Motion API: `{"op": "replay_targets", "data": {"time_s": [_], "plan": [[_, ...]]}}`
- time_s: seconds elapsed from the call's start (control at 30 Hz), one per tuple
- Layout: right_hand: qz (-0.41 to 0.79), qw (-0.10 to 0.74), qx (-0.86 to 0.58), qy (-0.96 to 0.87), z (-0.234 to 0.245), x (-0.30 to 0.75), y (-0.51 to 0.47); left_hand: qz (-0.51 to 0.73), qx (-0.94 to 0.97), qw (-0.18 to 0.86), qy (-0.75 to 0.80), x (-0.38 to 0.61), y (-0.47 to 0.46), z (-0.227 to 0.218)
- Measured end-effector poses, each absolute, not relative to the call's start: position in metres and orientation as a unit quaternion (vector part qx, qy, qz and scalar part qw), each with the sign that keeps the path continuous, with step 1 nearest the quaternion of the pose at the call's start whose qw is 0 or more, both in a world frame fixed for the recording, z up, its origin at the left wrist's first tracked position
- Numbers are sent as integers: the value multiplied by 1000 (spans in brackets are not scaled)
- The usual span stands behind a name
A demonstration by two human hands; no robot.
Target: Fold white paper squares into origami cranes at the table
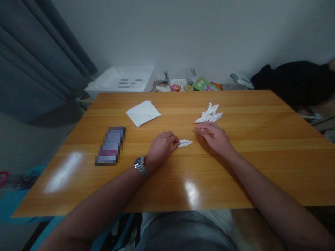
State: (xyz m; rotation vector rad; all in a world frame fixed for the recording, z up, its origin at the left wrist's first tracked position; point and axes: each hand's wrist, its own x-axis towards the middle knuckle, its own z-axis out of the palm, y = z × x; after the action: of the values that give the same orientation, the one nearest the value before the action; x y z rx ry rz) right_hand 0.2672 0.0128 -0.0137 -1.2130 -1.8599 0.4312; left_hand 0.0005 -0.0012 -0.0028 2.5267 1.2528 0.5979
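My left hand (163, 146), with a metal watch (141, 166) on its wrist, pinches one end of a small folded white paper (185, 143). The paper's pointed end faces right and lies low over the table. To the right of it, my right hand (213, 137) is raised a little above the wood with bent fingers apart, and no object shows in it. Just beyond that hand sits a cluster of folded white paper birds (209, 114). A stack of white paper sheets (143, 113) lies farther back on the left.
A phone (110, 145), its screen blurred, rests on the left of the wooden table (167, 184). Behind the far edge stand a white plastic tray (125, 78) and a green packet (205, 84) among small items. Dark cloth (293, 82) lies at the right.
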Motion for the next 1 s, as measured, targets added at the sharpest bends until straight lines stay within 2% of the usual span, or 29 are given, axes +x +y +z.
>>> {"op": "replay_targets", "data": {"time_s": [0.3,1.0], "plan": [[234,429,-475,-732,-26,267,15,207,866,135,435,1,0,-3],[130,408,-484,-763,-15,268,13,210,866,135,433,1,-1,-2]]}}
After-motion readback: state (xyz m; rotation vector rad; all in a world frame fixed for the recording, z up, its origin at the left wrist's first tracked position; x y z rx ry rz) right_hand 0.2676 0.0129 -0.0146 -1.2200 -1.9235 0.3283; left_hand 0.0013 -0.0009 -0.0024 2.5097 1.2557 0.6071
